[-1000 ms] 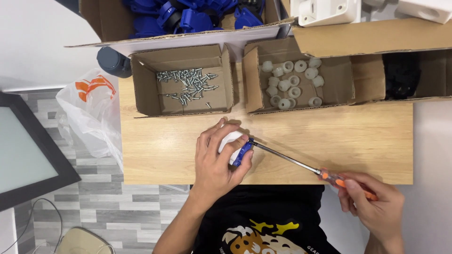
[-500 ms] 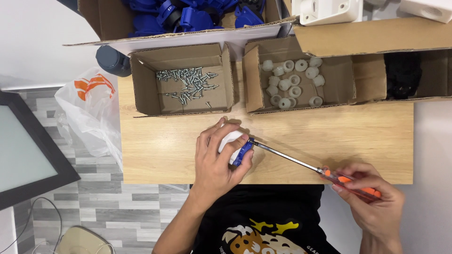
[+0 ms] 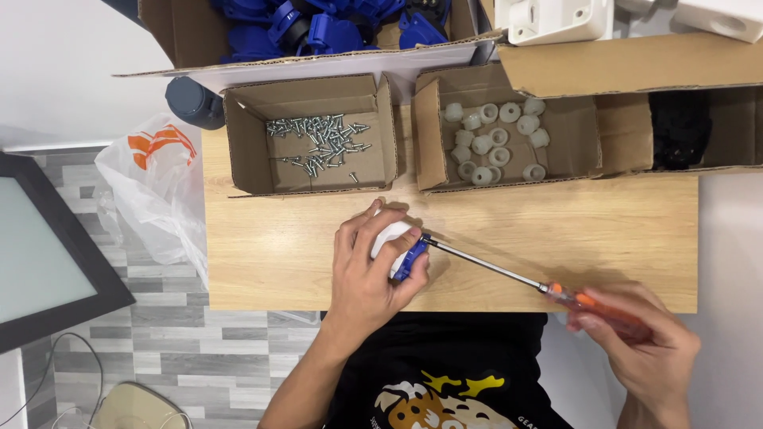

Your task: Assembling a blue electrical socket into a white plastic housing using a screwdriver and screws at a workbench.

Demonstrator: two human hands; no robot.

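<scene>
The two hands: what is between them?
In the head view, the screwdriver's metal shaft spans from the right hand to the white-and-blue part under the left hand.

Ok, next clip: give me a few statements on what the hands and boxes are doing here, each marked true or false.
1. The left hand holds a white and blue part down on the wooden table. True.
2. The right hand holds a hammer. False: it holds a screwdriver by its orange handle.
3. The screwdriver tip meets the part. True.
4. The box of screws lies tipped over. False: it sits open side up, screws inside.
5. The box of white rollers is beside the screw box. True.
</scene>
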